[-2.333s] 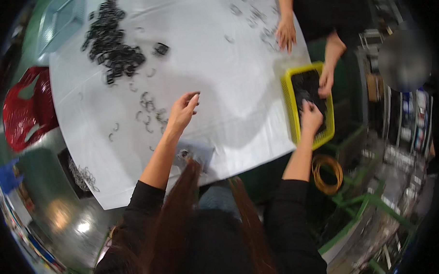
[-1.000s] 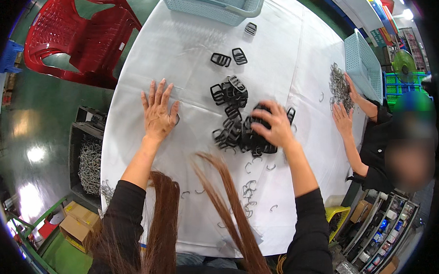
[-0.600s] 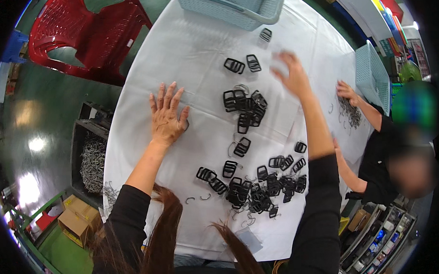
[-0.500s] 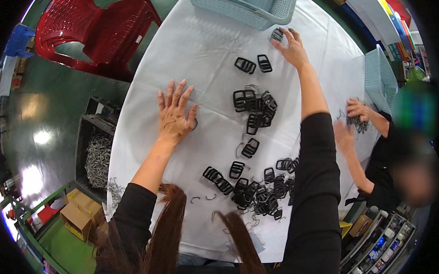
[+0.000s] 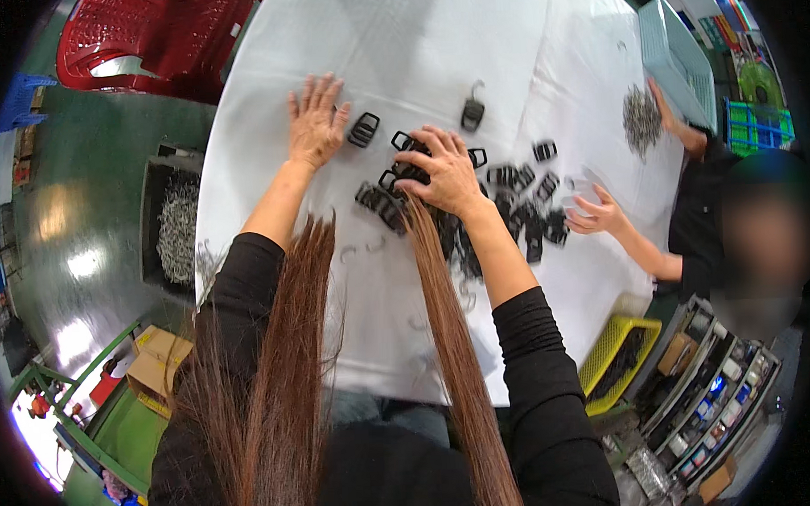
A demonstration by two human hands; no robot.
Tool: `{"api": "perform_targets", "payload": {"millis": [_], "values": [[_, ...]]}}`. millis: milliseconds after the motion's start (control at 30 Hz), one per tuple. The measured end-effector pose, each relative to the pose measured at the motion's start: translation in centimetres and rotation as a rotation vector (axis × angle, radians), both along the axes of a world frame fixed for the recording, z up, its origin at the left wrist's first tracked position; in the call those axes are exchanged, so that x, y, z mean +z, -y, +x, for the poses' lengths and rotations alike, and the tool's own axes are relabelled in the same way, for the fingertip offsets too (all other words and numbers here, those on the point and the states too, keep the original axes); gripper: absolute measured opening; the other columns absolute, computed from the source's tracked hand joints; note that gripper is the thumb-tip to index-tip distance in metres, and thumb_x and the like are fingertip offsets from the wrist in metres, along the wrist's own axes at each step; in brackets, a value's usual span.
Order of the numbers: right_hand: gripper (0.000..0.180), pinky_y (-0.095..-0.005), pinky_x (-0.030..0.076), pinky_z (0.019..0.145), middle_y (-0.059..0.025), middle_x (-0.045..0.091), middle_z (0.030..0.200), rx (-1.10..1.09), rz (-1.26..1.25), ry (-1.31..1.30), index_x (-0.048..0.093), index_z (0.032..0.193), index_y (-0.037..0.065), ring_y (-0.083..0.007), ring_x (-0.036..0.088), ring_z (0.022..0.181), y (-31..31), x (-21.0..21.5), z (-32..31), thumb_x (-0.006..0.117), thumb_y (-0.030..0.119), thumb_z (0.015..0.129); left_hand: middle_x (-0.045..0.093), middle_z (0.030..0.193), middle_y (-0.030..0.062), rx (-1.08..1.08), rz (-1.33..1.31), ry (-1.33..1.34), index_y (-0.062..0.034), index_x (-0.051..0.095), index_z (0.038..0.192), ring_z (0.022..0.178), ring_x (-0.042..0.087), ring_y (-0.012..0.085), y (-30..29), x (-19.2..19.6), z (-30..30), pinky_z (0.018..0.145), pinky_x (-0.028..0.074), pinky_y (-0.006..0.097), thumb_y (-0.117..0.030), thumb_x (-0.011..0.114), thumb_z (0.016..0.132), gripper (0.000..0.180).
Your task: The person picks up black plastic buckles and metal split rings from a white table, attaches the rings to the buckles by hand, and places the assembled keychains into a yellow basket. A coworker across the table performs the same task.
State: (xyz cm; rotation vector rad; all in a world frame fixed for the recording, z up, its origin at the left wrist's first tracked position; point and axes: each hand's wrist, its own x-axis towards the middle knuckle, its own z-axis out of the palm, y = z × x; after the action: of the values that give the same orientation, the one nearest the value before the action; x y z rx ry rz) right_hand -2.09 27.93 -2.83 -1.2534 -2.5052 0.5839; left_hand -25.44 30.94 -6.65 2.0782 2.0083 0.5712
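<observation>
My left hand lies flat on the white tablecloth, fingers spread. A black plastic buckle is just right of it. My right hand is cupped over several black buckles, thumb and bent fingers around them; some are hidden beneath the palm. Right of that hand spreads a loose heap of black buckles, partly covered by my forearm. Farther off, a lone black buckle with a metal hook lies on the cloth. A few metal hooks are scattered nearer me.
At right a co-worker's hand reaches beside the heap; the other is by a pile of metal hooks and a pale blue basket. Around the table are a red chair, a dark bin of hooks and a yellow basket.
My right hand has come back from the far side toward me, bringing black buckles closer to the near heap. The view has shifted; the large basket at the top is out of sight.
</observation>
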Motion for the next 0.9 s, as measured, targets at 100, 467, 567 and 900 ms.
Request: {"api": "perform_targets", "payload": {"millis": [100, 467, 567, 900], "values": [[0.038, -0.0432, 0.027, 0.095, -0.0043, 0.046, 0.118, 0.071, -0.064, 0.046, 0.060, 0.098, 0.024, -0.0238, 0.036, 0.117, 6.7, 1.3, 2.3, 0.069, 0.038, 0.063, 0.034, 0.134, 0.0037, -0.239, -0.062, 0.102, -0.0148, 0.041, 0.124, 0.129, 0.022, 0.0242, 7.7, 0.3, 4.6, 0.104, 0.008, 0.048, -0.031, 0.047, 0.083, 0.044], [0.023, -0.0277, 0.045, 0.064, -0.0044, 0.061, 0.085, -0.604, -0.286, -0.344, 0.062, 0.091, 0.007, -0.0161, 0.057, 0.074, 19.6, 3.9, 14.0, 0.062, 0.001, 0.069, 0.053, 0.106, 0.0117, -0.211, -0.069, 0.431, -0.0059, 0.051, 0.108, 0.099, 0.048, 0.0299, 20.4, 2.8, 10.7, 0.085, 0.040, 0.037, -0.011, 0.061, 0.074, 0.035], [0.025, -0.0211, 0.043, 0.054, -0.0056, 0.062, 0.075, -1.014, -0.518, -0.454, 0.062, 0.094, 0.002, -0.0075, 0.056, 0.061, 21.5, 4.5, 16.7, 0.067, 0.013, 0.072, 0.052, 0.108, 0.0138, -0.175, -0.060, 0.280, -0.0064, 0.049, 0.112, 0.101, 0.047, 0.0310, 20.2, 3.6, 11.5, 0.085, 0.039, 0.038, -0.024, 0.062, 0.075, 0.042], [0.025, -0.0274, 0.048, 0.055, -0.0045, 0.062, 0.082, -1.285, -1.007, -1.198, 0.056, 0.087, 0.010, -0.0160, 0.062, 0.073, 28.5, 4.3, 23.6, 0.063, 0.033, 0.077, 0.050, 0.107, 0.0065, -0.426, -0.024, 0.125, -0.0083, 0.049, 0.111, 0.101, 0.043, 0.0240, 22.1, 5.5, 19.6, 0.083, 0.035, 0.037, -0.034, 0.061, 0.075, 0.046]]}}
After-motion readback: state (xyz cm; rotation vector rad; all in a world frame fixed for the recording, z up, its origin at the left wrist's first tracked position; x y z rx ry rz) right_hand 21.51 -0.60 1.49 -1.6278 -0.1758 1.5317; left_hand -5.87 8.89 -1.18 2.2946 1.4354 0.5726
